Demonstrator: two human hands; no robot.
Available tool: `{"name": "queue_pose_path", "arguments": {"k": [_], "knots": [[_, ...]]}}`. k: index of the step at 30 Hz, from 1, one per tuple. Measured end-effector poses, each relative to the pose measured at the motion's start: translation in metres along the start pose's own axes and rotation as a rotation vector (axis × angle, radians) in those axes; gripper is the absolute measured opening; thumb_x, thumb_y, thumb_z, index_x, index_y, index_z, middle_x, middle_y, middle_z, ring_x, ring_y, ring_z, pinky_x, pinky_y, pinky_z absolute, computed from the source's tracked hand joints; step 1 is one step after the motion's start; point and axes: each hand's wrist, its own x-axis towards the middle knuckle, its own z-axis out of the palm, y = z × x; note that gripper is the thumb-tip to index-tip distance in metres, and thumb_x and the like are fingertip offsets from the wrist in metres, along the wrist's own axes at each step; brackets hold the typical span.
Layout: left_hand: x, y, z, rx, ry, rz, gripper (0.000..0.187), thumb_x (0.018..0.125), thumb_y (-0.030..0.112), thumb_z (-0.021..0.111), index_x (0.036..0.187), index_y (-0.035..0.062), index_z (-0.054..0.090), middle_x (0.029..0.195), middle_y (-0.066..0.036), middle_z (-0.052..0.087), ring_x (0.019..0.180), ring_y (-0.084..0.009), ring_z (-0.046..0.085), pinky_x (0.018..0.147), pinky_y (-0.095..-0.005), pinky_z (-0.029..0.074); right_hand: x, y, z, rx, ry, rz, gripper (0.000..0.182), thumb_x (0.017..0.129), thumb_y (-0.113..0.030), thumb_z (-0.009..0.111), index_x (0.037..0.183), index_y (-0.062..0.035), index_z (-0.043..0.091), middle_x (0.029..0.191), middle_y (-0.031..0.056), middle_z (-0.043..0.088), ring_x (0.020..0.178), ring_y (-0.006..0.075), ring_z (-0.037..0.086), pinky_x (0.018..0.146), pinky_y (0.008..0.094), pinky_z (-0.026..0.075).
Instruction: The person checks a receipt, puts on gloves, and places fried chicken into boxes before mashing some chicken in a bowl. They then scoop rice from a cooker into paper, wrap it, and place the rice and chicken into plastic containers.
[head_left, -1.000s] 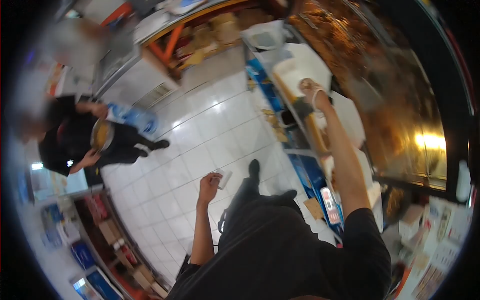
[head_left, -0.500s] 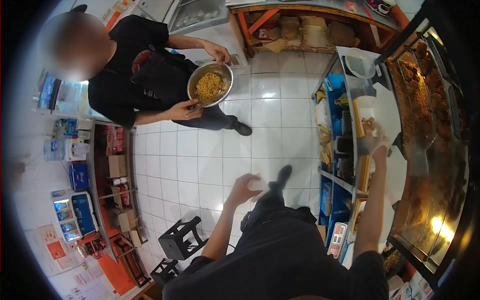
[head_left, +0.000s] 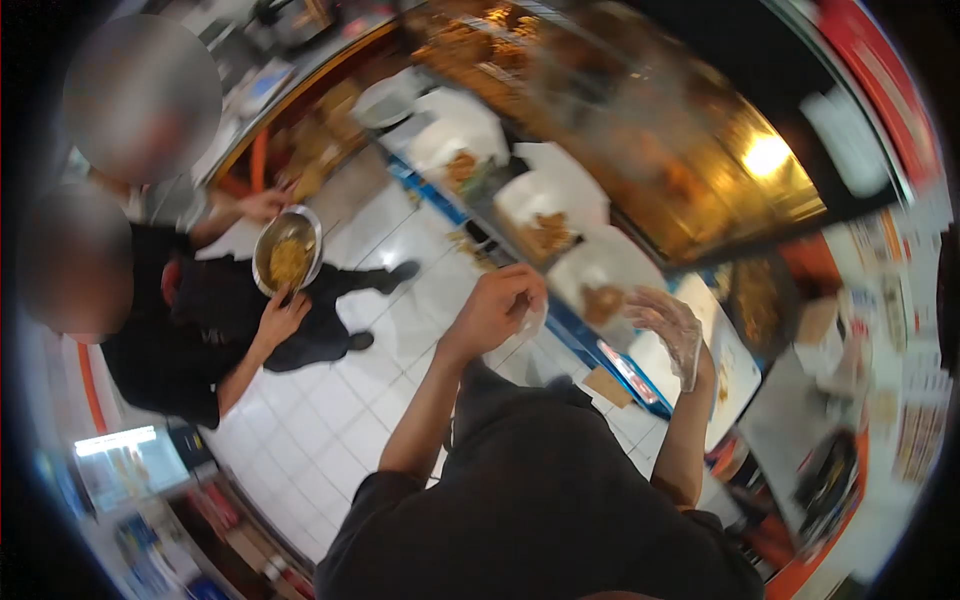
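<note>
My left hand, center of the frame: bare, fingers curled closed around a small pale item. Item sticks out on the right side of the fist; too blurred to say what it is. My right hand, right of center: clear plastic glove on, fingers bent and spread, grip open, nothing seen in it. Its fingertips are just beside the food in the nearest of three open white boxes; can't tell if they touch the box.

Boxes run diagonally up and left from there. Near box has a brown food pile inside, middle box and far box also have brown food in them. Small scale with red displays sits below the near box, brown cardboard piece just left of it. White board or lid right of my glove, a few food bits on it.

Further out: plastic tub past the far box, upper middle. Glass display case behind the boxes, upper right, warm light on. White tiled floor left of my arm. Co-worker in a black shirt, left side, both hands on a metal bowl of yellowish food.
</note>
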Motion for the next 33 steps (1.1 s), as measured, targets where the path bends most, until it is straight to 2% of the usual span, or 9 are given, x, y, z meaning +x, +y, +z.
{"name": "queue_pose_path", "arguments": {"k": [6, 8, 10, 12, 13, 14, 22, 31, 33], "knots": [[-0.022, 0.084, 0.131, 0.026, -0.060, 0.050, 0.025, 0.066, -0.020, 0.058, 0.067, 0.0030, 0.047, 0.083, -0.008, 0.062, 0.091, -0.0215, 0.064, 0.079, -0.0329, 0.049, -0.152, 0.032, -0.074, 0.193, 0.147, -0.061, 0.042, 0.090, -0.022, 0.066, 0.126, -0.0018, 0.056, 0.111, 0.0130, 0.065, 0.099, 0.0201, 0.063, 0.085, 0.0317, 0.050], [-0.033, 0.108, 0.174, -0.286, 0.028, 0.091, 0.031, 0.064, -0.019, 0.063, 0.065, 0.0058, 0.046, 0.080, -0.008, 0.063, 0.097, -0.0239, 0.064, 0.087, -0.0354, 0.047, -0.199, 0.039, -0.088, 0.261, 0.208, -0.058, 0.041, 0.092, -0.022, 0.064, 0.125, -0.0011, 0.056, 0.110, 0.0131, 0.065, 0.096, 0.0195, 0.064, 0.083, 0.0312, 0.050], [0.030, 0.060, 0.156, -0.277, 0.163, -0.056, 0.029, 0.061, -0.019, 0.066, 0.067, 0.0065, 0.053, 0.076, -0.007, 0.063, 0.098, -0.0230, 0.062, 0.093, -0.0358, 0.045, -0.121, 0.061, -0.101, 0.309, 0.199, 0.052, 0.040, 0.092, -0.023, 0.063, 0.126, -0.0007, 0.056, 0.109, 0.0131, 0.065, 0.095, 0.0195, 0.064, 0.082, 0.0312, 0.050], [0.043, 0.057, 0.152, 0.064, 0.082, 0.237, 0.027, 0.059, -0.020, 0.064, 0.071, 0.0046, 0.062, 0.085, -0.008, 0.063, 0.101, -0.0221, 0.058, 0.096, -0.0341, 0.042, -0.133, 0.064, -0.111, 0.325, 0.178, 0.058, 0.041, 0.093, -0.023, 0.063, 0.126, 0.0003, 0.056, 0.109, 0.0135, 0.065, 0.094, 0.0194, 0.064, 0.082, 0.0310, 0.050], [0.050, 0.059, 0.151, -0.119, 0.098, 0.213, 0.031, 0.057, -0.022, 0.060, 0.073, 0.0038, 0.068, 0.102, -0.009, 0.059, 0.105, -0.0222, 0.054, 0.096, -0.0338, 0.040, -0.130, 0.069, -0.116, 0.351, 0.163, 0.063, 0.041, 0.093, -0.022, 0.062, 0.126, 0.0008, 0.055, 0.109, 0.0137, 0.065, 0.094, 0.0194, 0.064, 0.082, 0.0309, 0.050], [0.059, 0.074, 0.148, 0.016, 0.125, 0.245, 0.032, 0.055, -0.024, 0.055, 0.070, 0.0020, 0.066, 0.115, -0.009, 0.053, 0.109, -0.0230, 0.051, 0.097, -0.0340, 0.039, -0.129, 0.073, -0.119, 0.379, 0.144, 0.064, 0.041, 0.093, -0.022, 0.062, 0.126, 0.0012, 0.055, 0.109, 0.0139, 0.065, 0.093, 0.0194, 0.064, 0.082, 0.0309, 0.050], [0.109, 0.164, 0.071, 0.017, 0.090, 0.350, 0.046, 0.063, -0.024, 0.041, 0.088, -0.0031, 0.072, 0.120, -0.018, 0.060, 0.114, -0.0253, 0.056, 0.096, -0.0324, 0.044, -0.134, 0.084, -0.143, 0.323, 0.171, -0.010, 0.040, 0.094, -0.020, 0.061, 0.127, 0.0008, 0.054, 0.106, 0.0143, 0.065, 0.092, 0.0198, 0.065, 0.079, 0.0314, 0.051], [0.205, 0.246, 0.004, -0.015, -0.068, 0.451, 0.019, 0.085, -0.007, 0.055, 0.094, -0.0014, 0.071, 0.118, -0.013, 0.061, 0.112, -0.0180, 0.054, 0.093, -0.0278, 0.044, -0.142, 0.097, -0.168, 0.385, 0.173, 0.020, 0.036, 0.093, -0.019, 0.061, 0.124, 0.0001, 0.056, 0.104, 0.0144, 0.065, 0.089, 0.0204, 0.065, 0.078, 0.0314, 0.051], [0.233, 0.254, 0.006, 0.304, -0.132, 0.523, 0.005, 0.084, -0.001, 0.066, 0.089, -0.0007, 0.063, 0.122, -0.008, 0.056, 0.110, -0.0157, 0.054, 0.093, -0.0297, 0.045, -0.143, 0.089, -0.168, 0.362, 0.190, 0.021, 0.036, 0.093, -0.018, 0.061, 0.124, -0.0001, 0.056, 0.104, 0.0144, 0.065, 0.089, 0.0205, 0.065, 0.078, 0.0313, 0.051]]}}
